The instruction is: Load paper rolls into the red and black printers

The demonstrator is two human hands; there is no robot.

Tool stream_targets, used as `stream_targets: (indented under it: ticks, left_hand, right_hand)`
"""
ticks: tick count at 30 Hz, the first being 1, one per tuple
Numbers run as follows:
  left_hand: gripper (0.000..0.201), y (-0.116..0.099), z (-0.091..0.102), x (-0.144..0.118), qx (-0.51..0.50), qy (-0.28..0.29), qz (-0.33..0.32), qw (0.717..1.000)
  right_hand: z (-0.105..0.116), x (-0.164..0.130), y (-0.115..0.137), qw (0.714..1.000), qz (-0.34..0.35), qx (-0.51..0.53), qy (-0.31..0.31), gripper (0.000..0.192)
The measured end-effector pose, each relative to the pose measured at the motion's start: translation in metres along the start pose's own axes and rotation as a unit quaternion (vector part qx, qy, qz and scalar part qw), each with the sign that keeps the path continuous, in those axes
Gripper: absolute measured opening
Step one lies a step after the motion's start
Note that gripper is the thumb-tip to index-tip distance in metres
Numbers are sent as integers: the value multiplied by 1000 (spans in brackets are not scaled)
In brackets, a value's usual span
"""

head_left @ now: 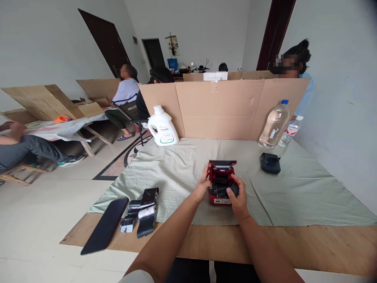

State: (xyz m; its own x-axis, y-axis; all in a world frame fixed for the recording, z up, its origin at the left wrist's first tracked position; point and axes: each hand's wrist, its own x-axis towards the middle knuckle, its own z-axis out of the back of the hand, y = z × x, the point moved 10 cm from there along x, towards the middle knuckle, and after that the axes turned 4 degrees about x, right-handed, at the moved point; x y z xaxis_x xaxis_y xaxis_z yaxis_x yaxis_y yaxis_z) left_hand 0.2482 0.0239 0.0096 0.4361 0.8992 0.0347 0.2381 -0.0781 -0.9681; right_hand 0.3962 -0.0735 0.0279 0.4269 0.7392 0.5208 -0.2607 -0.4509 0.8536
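Observation:
A small red label printer (221, 177) sits on the cloth in front of me, its dark lid raised at the back. Inside its bay lies a black, shiny piece (221, 191), perhaps paper or film; its exact kind is unclear. My left hand (202, 188) is closed against the printer's left side. On the right side, my right hand (240, 199) grips the body, with the thumb reaching over the bay's front edge. Rolls of black-and-white paper (146, 218) lie loosely unrolled to the left, beside a dark phone (105, 226).
A black device (270, 163) rests at the right. Behind it stand a large bottle (274, 125) and a smaller water bottle (291, 131). A white detergent jug (163, 127) stands at the left, before a cardboard screen (218, 110). Other people sit beyond and at the left.

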Motion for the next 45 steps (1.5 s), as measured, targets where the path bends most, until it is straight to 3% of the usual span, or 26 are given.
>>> stream_targets:
  ticks: [3,6,8,10,15,21,24,26,28,30,34,36,42,45]
  left_hand:
    - [85,-3,-3,-1,19,8,25,999]
    - [58,-21,5,0,114,-43,-18,992]
    - [38,-43,9,3,218,-93,-69,969]
    - [27,-60,1,11,312,-103,-95,940]
    - [18,-69,-33,40,457,-16,-65,887]
    - [20,-51,-55,29,383,114,-35,916]
    - [26,-48,-52,16,364,134,-28,921]
    - [28,-52,-49,15,401,125,-45,907]
    - [28,-57,-50,21,471,116,-65,872]
    - [25,-55,-57,29,542,141,-67,826]
    - [34,-34,-74,42,643,251,4,724]
    - [34,-28,-78,44,681,275,38,678]
    - [32,-26,-95,44,791,284,48,540]
    - [31,-23,-97,46,814,277,72,505]
  right_hand:
    - [4,3,3,1000,13,20,-8,33]
    - [9,5,-1,999,5,40,-30,31]
    - [12,6,-5,998,-3,50,-44,33]
    - [13,7,-9,998,-7,48,-50,35]
    - [16,9,-19,997,-4,33,-63,39]
    - [21,9,-30,995,-15,48,-82,44]
    - [17,10,-23,998,-6,19,-58,48]
    - [15,10,-17,999,2,-5,-48,45]
    - [15,11,-14,999,5,-17,-46,38]
    - [15,11,-14,999,4,-21,-42,33]
    - [14,11,-15,999,14,-18,-34,27]
    - [14,11,-12,999,23,-13,-33,26]
    - [10,9,11,995,91,-34,-2,27]
    - [15,10,9,996,82,-33,-23,26]
